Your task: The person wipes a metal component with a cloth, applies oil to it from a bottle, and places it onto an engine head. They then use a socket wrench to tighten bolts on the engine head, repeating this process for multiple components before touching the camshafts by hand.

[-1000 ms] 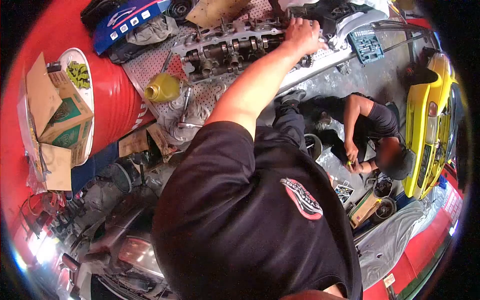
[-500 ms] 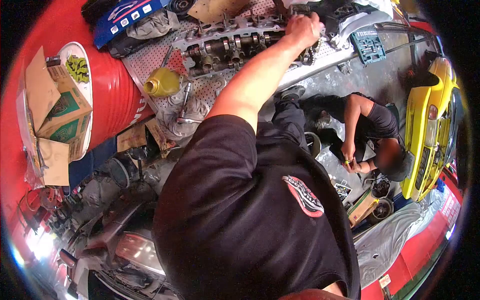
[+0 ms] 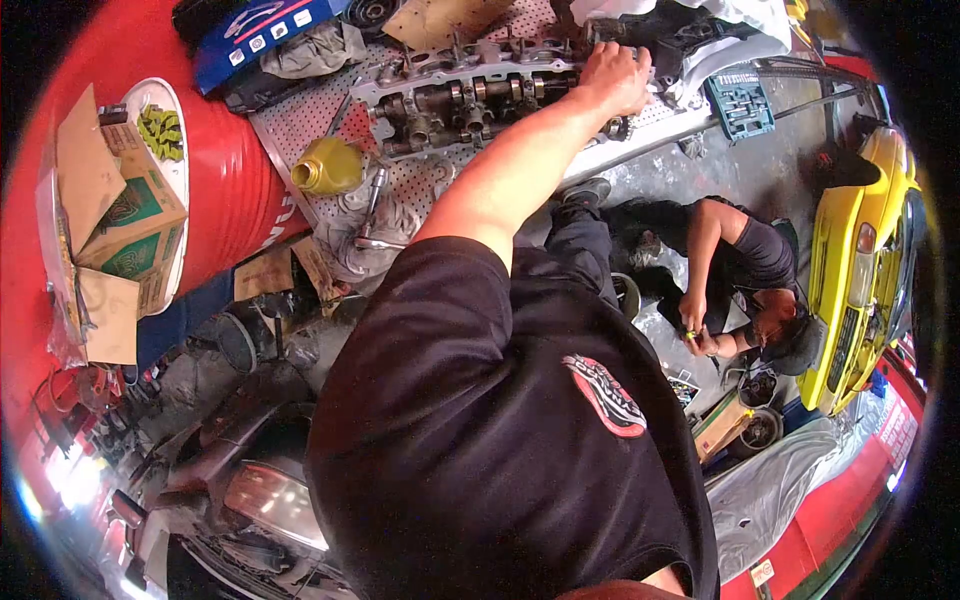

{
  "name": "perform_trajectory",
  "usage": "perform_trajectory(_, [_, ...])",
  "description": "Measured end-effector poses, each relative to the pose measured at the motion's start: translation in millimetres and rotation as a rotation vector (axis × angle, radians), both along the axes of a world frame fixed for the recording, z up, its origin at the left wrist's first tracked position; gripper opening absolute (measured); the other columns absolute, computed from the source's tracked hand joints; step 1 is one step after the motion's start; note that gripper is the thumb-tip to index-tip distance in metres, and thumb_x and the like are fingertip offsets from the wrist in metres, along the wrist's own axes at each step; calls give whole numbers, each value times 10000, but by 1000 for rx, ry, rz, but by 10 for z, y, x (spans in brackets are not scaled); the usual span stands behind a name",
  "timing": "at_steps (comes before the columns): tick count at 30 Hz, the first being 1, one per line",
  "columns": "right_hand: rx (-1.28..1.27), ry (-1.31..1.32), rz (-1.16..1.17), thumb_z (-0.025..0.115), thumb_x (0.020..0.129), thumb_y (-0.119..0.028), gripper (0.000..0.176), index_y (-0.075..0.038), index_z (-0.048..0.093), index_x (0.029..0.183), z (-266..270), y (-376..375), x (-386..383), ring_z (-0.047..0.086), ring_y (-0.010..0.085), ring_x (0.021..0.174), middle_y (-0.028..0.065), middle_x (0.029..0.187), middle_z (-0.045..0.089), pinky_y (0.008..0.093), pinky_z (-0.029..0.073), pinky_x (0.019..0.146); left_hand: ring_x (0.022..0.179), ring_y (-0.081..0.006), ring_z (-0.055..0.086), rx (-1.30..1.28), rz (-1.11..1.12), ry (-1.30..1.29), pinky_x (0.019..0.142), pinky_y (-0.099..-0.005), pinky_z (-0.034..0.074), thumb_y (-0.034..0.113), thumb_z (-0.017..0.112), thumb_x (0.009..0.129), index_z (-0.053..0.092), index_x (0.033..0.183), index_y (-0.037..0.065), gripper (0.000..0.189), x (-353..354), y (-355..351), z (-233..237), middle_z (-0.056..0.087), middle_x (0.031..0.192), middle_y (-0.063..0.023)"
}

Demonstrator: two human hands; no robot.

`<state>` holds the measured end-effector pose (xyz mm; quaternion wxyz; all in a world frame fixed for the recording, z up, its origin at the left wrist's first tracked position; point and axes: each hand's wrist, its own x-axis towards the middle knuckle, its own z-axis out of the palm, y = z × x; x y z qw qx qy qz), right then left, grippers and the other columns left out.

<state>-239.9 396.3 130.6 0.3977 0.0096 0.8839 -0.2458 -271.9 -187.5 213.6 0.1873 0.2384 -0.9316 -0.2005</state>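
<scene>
My left hand point(image 3: 617, 80) is at the right end of a metal cylinder head point(image 3: 480, 100), its fingers curled over that end. The cylinder head, with its camshafts and valve gear showing, lies on a perforated bench top point(image 3: 290, 130). A toothed sprocket point(image 3: 618, 128) sticks out just below my hand. My palm and fingertips are partly hidden. Black engine parts point(image 3: 680, 40) and white plastic sheeting point(image 3: 725, 45) lie right beside my hand. My right hand does not show.
An olive bottle point(image 3: 330, 166), rags with a ratchet point(image 3: 375, 215) and a blue box point(image 3: 265, 30) surround the cylinder head. A socket set point(image 3: 740, 103) sits at the right. Another person point(image 3: 745, 245) crouches on the floor near a yellow car front point(image 3: 860, 270). A red drum point(image 3: 225, 185) stands left.
The cylinder head has turned slightly on the bench, and my left hand has settled a little lower at its right end. The crouching person still handles a small yellow item.
</scene>
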Motion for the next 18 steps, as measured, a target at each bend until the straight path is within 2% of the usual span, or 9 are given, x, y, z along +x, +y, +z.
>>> perform_trajectory(1, [7, -1, 17, 605, 937, -246, 313, 36, 658, 1062, 36, -24, 12, 649, 185, 833, 135, 913, 707, 323, 507, 751, 1045, -377, 592, 102, 52, 74, 952, -472, 431, 401, 641, 837, 558, 1149, 5, 512, -55, -62, -52, 652, 1010, -240])
perform_trajectory(2, [13, -5, 25, 605, 937, -246, 313, 36, 658, 1062, 82, -38, 22, 649, 185, 832, 134, 912, 707, 323, 507, 751, 1013, -377, 604, 237, 68, 32, 942, -476, 433, 398, 615, 865, 582, 1095, -6, 466, -89, -157, -77, 661, 972, -240])
perform_trajectory(5, [18, -10, 49, 604, 937, -244, 312, 37, 658, 1062, 176, -150, -11, 649, 185, 829, 133, 911, 708, 323, 507, 749, 1093, -348, 563, 9, 65, 57, 946, -442, 428, 499, 690, 774, 587, 1116, 4, 610, -6, 12, 12, 629, 1091, -207])
perform_trajectory(8, [29, -17, 52, 604, 937, -243, 311, 37, 657, 1062, 277, -251, -14, 648, 186, 826, 132, 909, 708, 322, 507, 748, 1124, -335, 543, -173, 19, -85, 950, -432, 426, 531, 705, 736, 593, 1119, 27, 644, -3, 22, -58, 612, 1138, -184])
perform_trajectory(9, [36, -18, 54, 604, 937, -242, 311, 38, 657, 1062, 334, -302, -19, 648, 186, 825, 132, 908, 708, 322, 507, 747, 1101, -332, 554, -171, 19, -62, 941, -433, 431, 533, 702, 734, 597, 1110, 22, 643, -48, 5, -114, 618, 1126, -180])
perform_trajectory(11, [54, -20, 53, 604, 937, -241, 310, 38, 657, 1062, 477, -435, -3, 648, 186, 823, 131, 907, 708, 322, 508, 746, 1093, -326, 557, 14, -31, -89, 939, -430, 434, 530, 708, 729, 596, 1111, 6, 658, -165, -174, -234, 617, 1123, -178])
perform_trajectory(14, [65, -11, 76, 604, 937, -240, 310, 39, 656, 1062, 439, -444, -87, 648, 186, 819, 130, 906, 708, 322, 508, 745, 1088, -324, 560, 81, -16, -39, 940, -434, 434, 531, 720, 720, 586, 1132, -38, 715, -46, -92, 39, 614, 1123, -196])
perform_trajectory(17, [0, -29, 47, 602, 936, -238, 301, 30, 658, 1059, 235, -230, -155, 643, 188, 807, 132, 897, 706, 327, 509, 740, 1096, -345, 554, -194, 25, -95, 953, -455, 427, 550, 732, 707, 575, 1173, -37, 766, 31, 79, 81, 603, 1149, -221])
perform_trajectory(18, [-38, -49, 9, 602, 935, -240, 301, 27, 659, 1061, 202, -238, -147, 642, 188, 809, 134, 898, 705, 328, 509, 742, 1104, -345, 551, -146, 18, -111, 967, -454, 421, 559, 742, 704, 548, 1209, -39, 806, 4, 46, 50, 597, 1159, -217])
